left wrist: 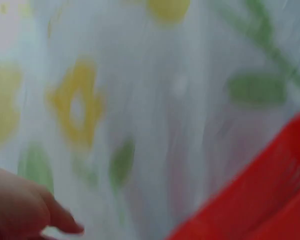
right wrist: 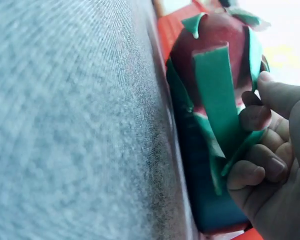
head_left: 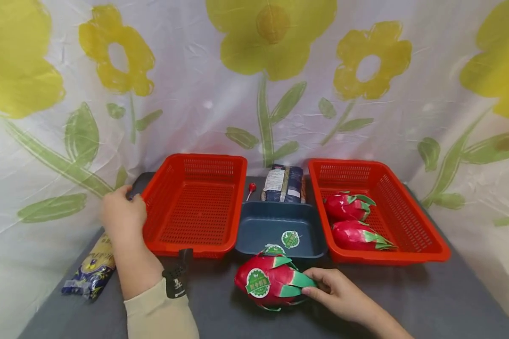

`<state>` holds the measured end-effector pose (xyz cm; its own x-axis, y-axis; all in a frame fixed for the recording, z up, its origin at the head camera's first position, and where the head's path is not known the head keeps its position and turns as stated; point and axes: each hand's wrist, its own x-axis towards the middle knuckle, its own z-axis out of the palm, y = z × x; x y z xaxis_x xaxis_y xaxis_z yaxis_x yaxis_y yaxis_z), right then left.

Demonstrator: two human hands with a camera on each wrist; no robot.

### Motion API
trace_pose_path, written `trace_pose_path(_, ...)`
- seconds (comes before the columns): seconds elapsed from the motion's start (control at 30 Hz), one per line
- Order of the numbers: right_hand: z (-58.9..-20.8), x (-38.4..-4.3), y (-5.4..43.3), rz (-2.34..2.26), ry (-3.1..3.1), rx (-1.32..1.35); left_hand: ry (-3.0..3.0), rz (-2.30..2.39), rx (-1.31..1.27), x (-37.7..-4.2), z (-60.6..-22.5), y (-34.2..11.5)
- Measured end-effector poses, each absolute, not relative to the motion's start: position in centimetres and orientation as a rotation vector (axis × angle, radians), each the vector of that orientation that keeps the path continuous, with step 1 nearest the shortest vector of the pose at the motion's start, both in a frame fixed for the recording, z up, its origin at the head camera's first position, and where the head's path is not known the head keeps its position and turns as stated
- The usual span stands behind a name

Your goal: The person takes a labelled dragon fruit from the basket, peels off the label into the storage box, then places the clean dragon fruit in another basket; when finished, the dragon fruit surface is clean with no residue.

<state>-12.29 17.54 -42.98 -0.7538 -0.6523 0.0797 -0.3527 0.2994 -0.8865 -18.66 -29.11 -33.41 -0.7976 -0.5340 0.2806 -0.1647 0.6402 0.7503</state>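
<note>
My right hand (head_left: 337, 292) pinches the green leaf tips of a pink dragon fruit (head_left: 275, 278) at the front middle of the table. A round green label faces up on its side. The right wrist view shows the fingers (right wrist: 255, 117) curled against the long green leaves of the dragon fruit (right wrist: 210, 65). My left hand (head_left: 124, 214) is beside the left red basket (head_left: 195, 249), its fingertips at a small dark blue thing, mostly hidden. Below that hand lies a blue and yellow packet (head_left: 95, 266), partly covered by the forearm. In the left wrist view only part of the hand (left wrist: 22, 205) shows.
Two dragon fruits (head_left: 354, 235) lie in the right red basket (head_left: 390, 256). Between the baskets stands a dark blue tray (head_left: 258, 226) with round green labels. Behind it are a dark blue packet (head_left: 282, 183) and a red lollipop (head_left: 251, 188). A flowered curtain (head_left: 186, 94) hangs behind.
</note>
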Motion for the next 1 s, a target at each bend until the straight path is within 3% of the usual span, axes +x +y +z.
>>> trace_pose_path(0.23, -43.6, -12.2, 18.1, -1.450, 2.315, -1.026, -2.185, -1.060, -0.363, -18.0, -29.5, -19.5)
trace_pose_path(0.5, -43.4, -12.6, 18.4, -1.387, 2.453, -0.927, -2.537, -1.324, -1.015, -14.2, -32.9, -14.8)
trace_pose_path(0.77, -43.5, -12.9, 19.0, -1.370, 2.507, -0.922, -3.015, -1.424, -1.340, -13.6, -35.9, -12.9)
trace_pose_path(1.0, -40.7, -11.9, 17.7, -0.903, 2.862, -0.877, -3.030, -1.185, -1.201, -13.1, -38.9, -12.8)
